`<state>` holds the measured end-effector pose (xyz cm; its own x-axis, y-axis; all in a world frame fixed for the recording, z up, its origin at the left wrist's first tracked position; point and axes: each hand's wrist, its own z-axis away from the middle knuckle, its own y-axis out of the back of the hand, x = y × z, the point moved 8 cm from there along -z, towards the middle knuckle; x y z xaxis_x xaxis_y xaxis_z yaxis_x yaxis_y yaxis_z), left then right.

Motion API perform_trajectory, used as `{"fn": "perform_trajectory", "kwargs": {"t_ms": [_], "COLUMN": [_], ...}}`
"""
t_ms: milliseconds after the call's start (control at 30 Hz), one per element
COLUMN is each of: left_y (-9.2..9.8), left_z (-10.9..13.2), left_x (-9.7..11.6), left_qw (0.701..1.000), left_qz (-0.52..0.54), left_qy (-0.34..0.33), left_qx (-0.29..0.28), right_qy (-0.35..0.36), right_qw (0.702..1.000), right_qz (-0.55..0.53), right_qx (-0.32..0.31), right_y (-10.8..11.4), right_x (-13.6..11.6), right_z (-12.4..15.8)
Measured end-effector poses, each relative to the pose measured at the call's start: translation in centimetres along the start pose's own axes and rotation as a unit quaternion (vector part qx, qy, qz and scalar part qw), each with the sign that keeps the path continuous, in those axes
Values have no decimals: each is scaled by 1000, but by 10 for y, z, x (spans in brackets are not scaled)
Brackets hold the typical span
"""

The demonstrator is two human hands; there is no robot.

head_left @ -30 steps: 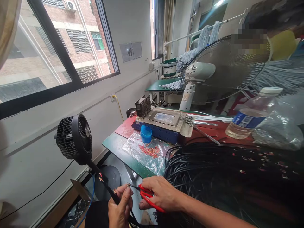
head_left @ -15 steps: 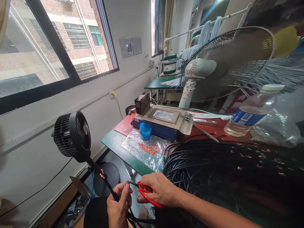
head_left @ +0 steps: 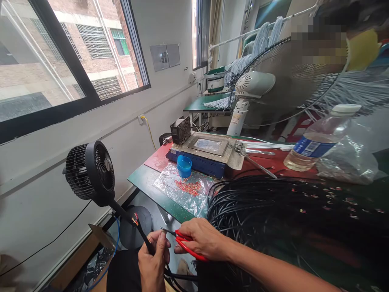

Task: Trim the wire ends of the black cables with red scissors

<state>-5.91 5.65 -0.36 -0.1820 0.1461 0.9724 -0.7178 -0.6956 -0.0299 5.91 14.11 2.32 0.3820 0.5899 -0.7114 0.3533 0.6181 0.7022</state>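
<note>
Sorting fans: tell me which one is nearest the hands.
The black round fan on the floor stand, left of the bench, just beyond the left hand. The white fan and the small square fan sit farther back.

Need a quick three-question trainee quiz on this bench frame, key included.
1. True or false: the right hand holds red-handled cutters.
2. What does the left hand grip? A) a screwdriver B) a black cable C) a roll of tape
3. Fill in: beside the blue cup, the plastic sheet carries small ____ bits.
Key: 1 true; 2 B; 3 red.
</note>
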Motion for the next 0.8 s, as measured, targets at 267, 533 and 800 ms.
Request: {"fn": "perform_trajectory", "kwargs": {"t_ms": [267,533,800], "left_y": [-1,-15,-17], "left_z": [-3,7,6], "left_x": [-6,-22,-15], "left_qw": [999,991,996], "left_qz": [14,64,1], "left_qy": [25,88,32], "left_qx": [-36,-80,-83], "right_qy": [-22,-25,-26], "right_qw": [995,904,897], "right_qz": [-98,-428,-441], "right_qx": [11,1,-25], "right_y": [2,7,4], "right_x": [8,5,3], "right_z": [-3,-4,-3]}}
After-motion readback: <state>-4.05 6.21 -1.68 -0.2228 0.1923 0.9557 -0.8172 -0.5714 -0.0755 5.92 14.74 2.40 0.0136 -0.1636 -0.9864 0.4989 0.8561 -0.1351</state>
